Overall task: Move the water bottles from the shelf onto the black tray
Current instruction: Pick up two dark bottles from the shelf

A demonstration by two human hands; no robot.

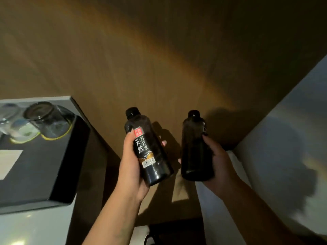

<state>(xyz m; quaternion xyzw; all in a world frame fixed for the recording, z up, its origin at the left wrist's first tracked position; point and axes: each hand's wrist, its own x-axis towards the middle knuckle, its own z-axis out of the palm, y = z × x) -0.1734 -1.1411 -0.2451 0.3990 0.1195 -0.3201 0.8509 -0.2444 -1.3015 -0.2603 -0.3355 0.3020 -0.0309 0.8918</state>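
Note:
I hold two dark water bottles with black caps in the air in front of a wooden wall. My left hand (130, 167) grips the labelled bottle (150, 167), which bears white characters and a barcode and tilts to the left. My right hand (218, 161) grips the plain dark bottle (195, 149), which stands nearly upright. The two bottles are a little apart. The black tray (58, 167) lies to the left, on a white surface, below the level of the bottles.
Upturned glasses (47, 119) stand at the far end of the tray, and a white card (8, 163) lies on it near the left edge. A pale wall (286, 156) rises at the right. A dark gap runs between the tray and my arms.

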